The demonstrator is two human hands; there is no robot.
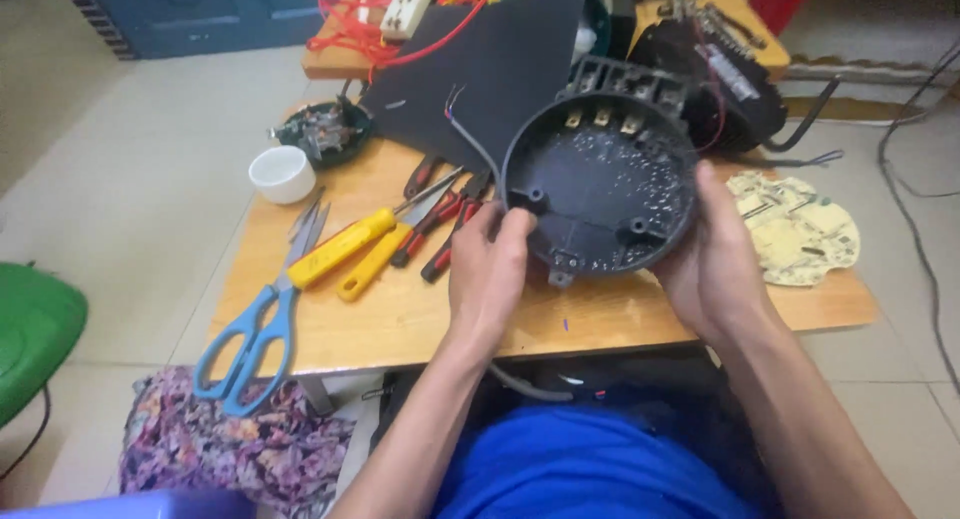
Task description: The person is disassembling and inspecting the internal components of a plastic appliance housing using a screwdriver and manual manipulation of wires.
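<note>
Scissors (255, 334) and yellow screwdrivers (345, 247) lie off to my left on the table (400, 319). Next comes my left hand (490, 269), fingers curled tight on the near rim of the black round shell (600, 184), just above the table. My right hand (715, 264) wraps its right edge. I should hold both sides firm, keep it level, and mind the grey wire (478, 144).

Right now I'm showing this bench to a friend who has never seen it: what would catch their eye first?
First, the round black plastic housing at the centre, held tilted above the wooden table by the left hand and right hand. Next, the blue-handled scissors hanging over the table's near left edge, beside two yellow-handled screwdrivers. A pale round circuit board lies at the right.
</note>
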